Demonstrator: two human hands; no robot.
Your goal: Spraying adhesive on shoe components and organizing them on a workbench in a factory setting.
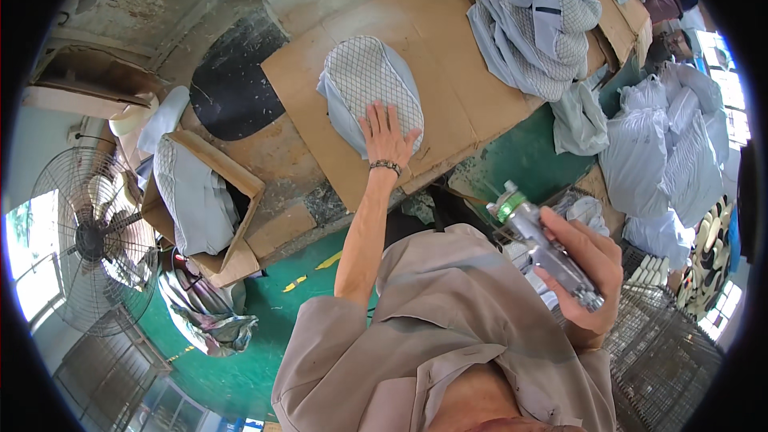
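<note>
An oval fabric cover [370,72] with a white diamond-patterned top and light grey sides lies on a flat cardboard sheet [456,72]. My left hand [388,134], with a beaded bracelet at the wrist, rests flat on the near part of the cover, fingers spread. Held off to the right, in front of my body, a silver metal spray gun [552,252] with a green collar is gripped in my right hand [588,268]. Its front end points toward the table, and my palm hides part of its body.
Grey patterned covers [532,20] are heaped at the far right of the table. An open carton [244,184] of similar fabric stands left, beside a caged fan [92,236]. White plastic bags [668,136] and a wire basket [660,352] are on the right.
</note>
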